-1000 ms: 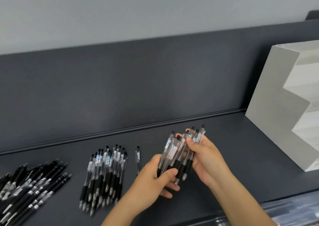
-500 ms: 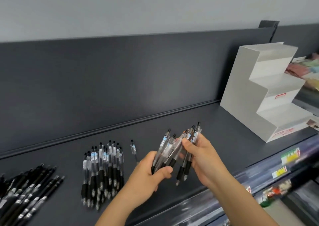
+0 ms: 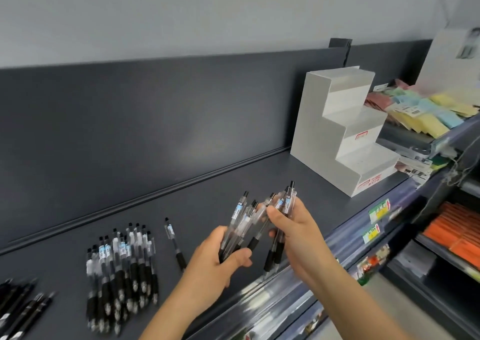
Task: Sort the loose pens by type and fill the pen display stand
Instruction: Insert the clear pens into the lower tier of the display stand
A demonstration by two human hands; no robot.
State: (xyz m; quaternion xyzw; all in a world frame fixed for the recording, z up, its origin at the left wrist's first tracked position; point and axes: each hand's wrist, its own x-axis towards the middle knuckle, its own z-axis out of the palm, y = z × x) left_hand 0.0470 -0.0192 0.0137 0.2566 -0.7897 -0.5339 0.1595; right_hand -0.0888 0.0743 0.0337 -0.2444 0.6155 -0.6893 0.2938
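Centrally, a bundle of clear-barrelled pens [image 3: 248,221] is held above the front part of the dark shelf [image 3: 233,178], clicker ends pointing up and away, black rubber grips downward. The lower ends of the bundle are gripped by the left hand [image 3: 215,264], its fingers curled round them and its thumb laid across the front. The upper barrels are pinched by the right hand [image 3: 296,233], with the thumb pressed on the front and the fingers wrapped behind; a few pens hang tip-down from this hand. How the bundle is shared between the two hands cannot be told exactly.

To the left, a pile of similar clear pens [image 3: 122,269] is laid on the shelf, and a single clear pen [image 3: 174,243] is laid apart just beside it. At the far left edge, a group of all-black pens [image 3: 23,306] is seen, blurred. The white stepped display stand [image 3: 319,142] is set at the right end of the shelf, well apart from the hands. Beyond it, pastel packets [image 3: 420,108] are stacked, and price labels [image 3: 379,210] are fixed along the shelf's front edge.
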